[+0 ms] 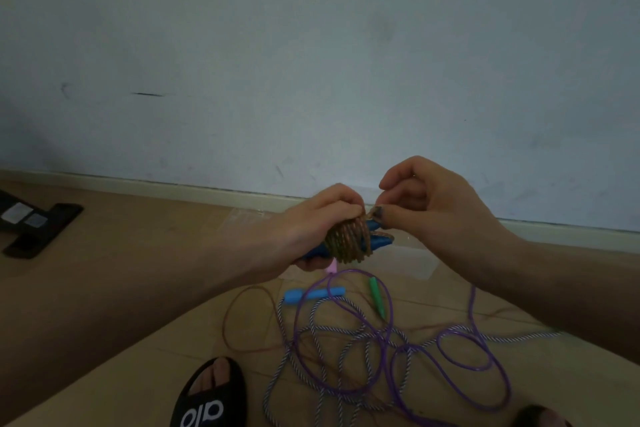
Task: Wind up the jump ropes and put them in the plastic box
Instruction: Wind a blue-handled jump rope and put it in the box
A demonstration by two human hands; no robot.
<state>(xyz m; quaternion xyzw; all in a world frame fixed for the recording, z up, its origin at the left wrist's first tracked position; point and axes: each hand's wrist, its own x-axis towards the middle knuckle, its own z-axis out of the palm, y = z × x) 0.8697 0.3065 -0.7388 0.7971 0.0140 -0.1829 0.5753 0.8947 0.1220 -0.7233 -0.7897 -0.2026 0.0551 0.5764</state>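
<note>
At 6 o'clock on the floor (pixel 104 305), by a black slipper (pixel 207 395), lie a purple rope (pixel 388 308) and a striped rope (pixel 311 333), tangled and unwound. Above them the left hand (pixel 311 222) grips 2 blue handles (pixel 375 236) bound by tan rope coils (pixel 349 241), their long axis running from 8 to 2 o'clock. The right hand (pixel 433 198), touching at 2 o'clock, pinches the tan rope's end with curled fingers; tucking it looks like the next move. A clear plastic box (pixel 419 265) seems to sit just beyond, faint.
</note>
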